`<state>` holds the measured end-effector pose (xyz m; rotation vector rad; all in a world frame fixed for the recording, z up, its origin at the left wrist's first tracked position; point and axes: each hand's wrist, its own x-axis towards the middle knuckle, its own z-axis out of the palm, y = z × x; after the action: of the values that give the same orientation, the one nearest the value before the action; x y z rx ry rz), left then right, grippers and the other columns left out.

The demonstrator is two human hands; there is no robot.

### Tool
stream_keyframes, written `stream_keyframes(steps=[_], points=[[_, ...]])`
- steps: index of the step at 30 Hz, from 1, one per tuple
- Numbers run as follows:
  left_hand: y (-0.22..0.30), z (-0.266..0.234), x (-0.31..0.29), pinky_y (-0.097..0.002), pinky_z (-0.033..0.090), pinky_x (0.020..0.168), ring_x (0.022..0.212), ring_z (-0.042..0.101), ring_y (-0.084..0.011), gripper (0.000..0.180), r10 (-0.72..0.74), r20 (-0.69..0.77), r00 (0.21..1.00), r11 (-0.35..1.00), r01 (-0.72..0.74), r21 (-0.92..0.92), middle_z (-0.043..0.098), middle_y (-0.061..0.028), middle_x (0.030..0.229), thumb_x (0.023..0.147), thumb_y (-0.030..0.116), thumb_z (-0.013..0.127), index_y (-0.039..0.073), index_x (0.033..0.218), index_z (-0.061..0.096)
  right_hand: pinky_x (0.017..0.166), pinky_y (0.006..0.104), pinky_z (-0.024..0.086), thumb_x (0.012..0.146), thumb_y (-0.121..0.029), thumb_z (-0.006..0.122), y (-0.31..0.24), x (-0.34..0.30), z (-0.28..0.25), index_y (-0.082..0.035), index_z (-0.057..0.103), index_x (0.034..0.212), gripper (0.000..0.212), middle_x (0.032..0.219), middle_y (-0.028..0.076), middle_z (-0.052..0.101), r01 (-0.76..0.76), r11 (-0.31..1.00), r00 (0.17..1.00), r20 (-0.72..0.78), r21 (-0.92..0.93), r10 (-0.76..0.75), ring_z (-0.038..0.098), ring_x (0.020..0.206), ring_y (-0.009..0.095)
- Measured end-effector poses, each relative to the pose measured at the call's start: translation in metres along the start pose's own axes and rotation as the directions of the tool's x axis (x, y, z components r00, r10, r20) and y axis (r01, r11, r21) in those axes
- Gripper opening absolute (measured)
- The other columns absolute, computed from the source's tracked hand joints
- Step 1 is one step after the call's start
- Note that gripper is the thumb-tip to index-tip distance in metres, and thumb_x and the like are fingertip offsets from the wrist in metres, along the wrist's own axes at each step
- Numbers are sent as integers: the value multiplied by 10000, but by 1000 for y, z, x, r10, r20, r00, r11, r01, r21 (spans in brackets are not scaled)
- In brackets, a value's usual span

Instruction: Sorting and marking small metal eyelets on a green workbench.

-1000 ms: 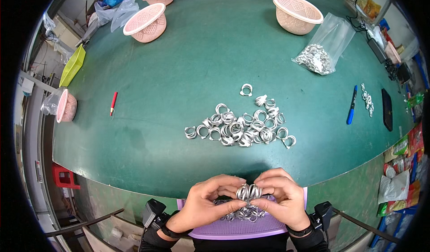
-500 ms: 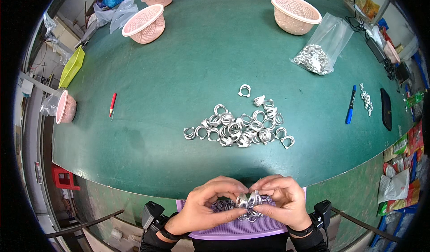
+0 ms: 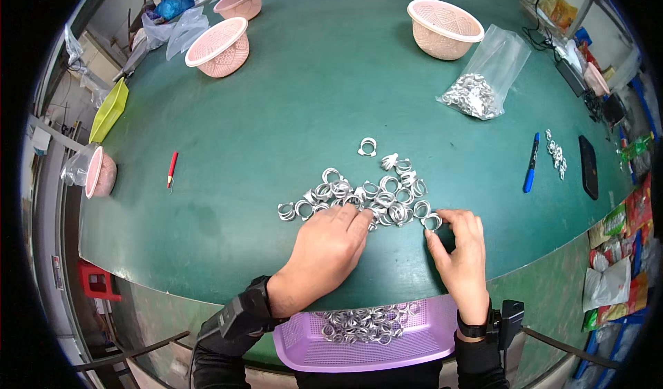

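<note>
A heap of silver metal rings [image 3: 385,197] lies on the green table. My left hand [image 3: 330,245] reaches over the heap's near edge, its fingers bent and pressed together. Their tips are hidden behind the hand, so what they grip cannot be made out. At the right end of the heap, my right hand [image 3: 460,258] has thumb and forefinger closed on a single metal ring [image 3: 431,222]. Close to my body stands a purple plastic basket [image 3: 428,340] with many similar rings [image 3: 362,325] in its bottom.
One ring [image 3: 367,146] lies apart beyond the heap. To the right are a clear bag of rings [image 3: 473,95], a blue marker [image 3: 531,163], small metal links [image 3: 556,155] and a black phone-like object [image 3: 588,166]. A red pen [image 3: 172,171] lies left; pink baskets [image 3: 445,30] stand farther back.
Both hands have moved from above the purple basket forward to the heap. The rings they held are out of them, and the right hand has taken hold of another ring.
</note>
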<state>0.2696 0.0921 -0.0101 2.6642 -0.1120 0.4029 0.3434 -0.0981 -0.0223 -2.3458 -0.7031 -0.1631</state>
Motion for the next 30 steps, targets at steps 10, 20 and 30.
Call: stream_keyframes(steps=[10, 20, 30], points=[[4, -6, -37, -315, 449, 647, 721, 534, -232, 246, 231, 115, 966, 961, -208, -182, 537, -99, 849, 654, 18, 588, -12, 898, 573, 774, 351, 410, 689, -69, 639, -16, -21, -16, -52, 561, 1017, 337, 973, 91, 529, 94, 956, 892, 402, 278, -205, 483, 894, 273], [14, -9, -48, -305, 466, 598, 679, 558, -218, 211, 12, 139, 990, 915, 45, -401, 564, -90, 839, 667, 109, 703, 19, 824, 594, 713, 356, 402, 669, -134, 688, -28, -29, -3, -21, 539, 957, 344, 880, 117, 498, 73, 977, 937, 321, 201, -136, 469, 823, 286], [19, -8, -48, -279, 457, 547, 625, 549, -195, 194, -217, 193, 957, 877, 278, -391, 547, -92, 804, 678, 83, 695, 12, 833, 602, 725, 355, 412, 664, -109, 686, -26, -32, -4, -26, 552, 947, 324, 899, 119, 532, 33, 959, 945, 304, 281, -122, 493, 828, 288]])
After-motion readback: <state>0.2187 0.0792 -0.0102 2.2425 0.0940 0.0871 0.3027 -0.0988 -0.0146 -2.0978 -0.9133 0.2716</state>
